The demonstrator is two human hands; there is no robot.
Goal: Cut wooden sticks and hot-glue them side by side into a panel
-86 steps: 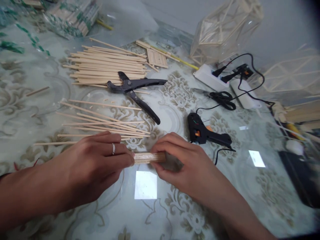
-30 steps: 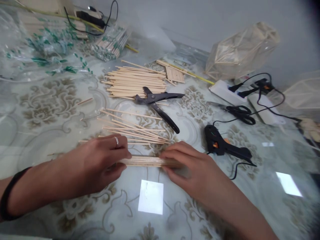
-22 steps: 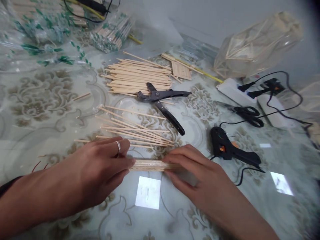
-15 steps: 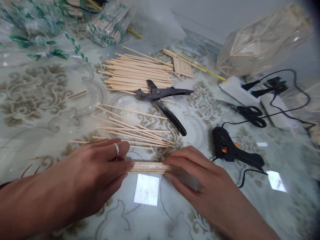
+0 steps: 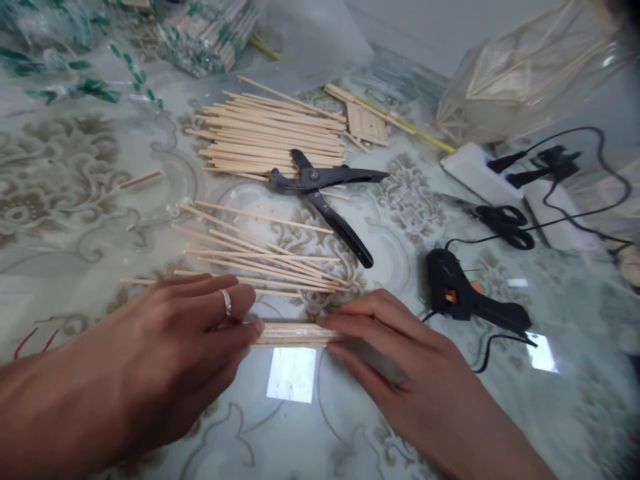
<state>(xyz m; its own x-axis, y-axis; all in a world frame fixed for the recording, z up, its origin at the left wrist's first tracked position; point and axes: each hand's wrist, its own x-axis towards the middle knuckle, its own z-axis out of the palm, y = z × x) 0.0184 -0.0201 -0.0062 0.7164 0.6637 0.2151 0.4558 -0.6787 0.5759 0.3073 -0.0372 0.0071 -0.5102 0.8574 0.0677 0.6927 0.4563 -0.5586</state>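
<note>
A narrow strip of wooden sticks, laid side by side, spans the gap between my two hands just above the tabletop. My left hand, with a ring on one finger, pinches its left end. At the other end, the thumb and fingers of my right hand close on the strip, hiding that tip. Just beyond it lie several loose thin sticks, fanned out on the table. Black cutting pliers rest farther back, handles apart, against a thick pile of sticks.
To the right lie a black glue gun, black scissors and a white power strip with cables. A small stick panel, a bagged stick frame and a plastic-wrapped stick bundle stand at the back.
The view has shifted slightly, so the table things sit a little differently in it. Both hands keep their hold on the strip, with hardly any movement.
</note>
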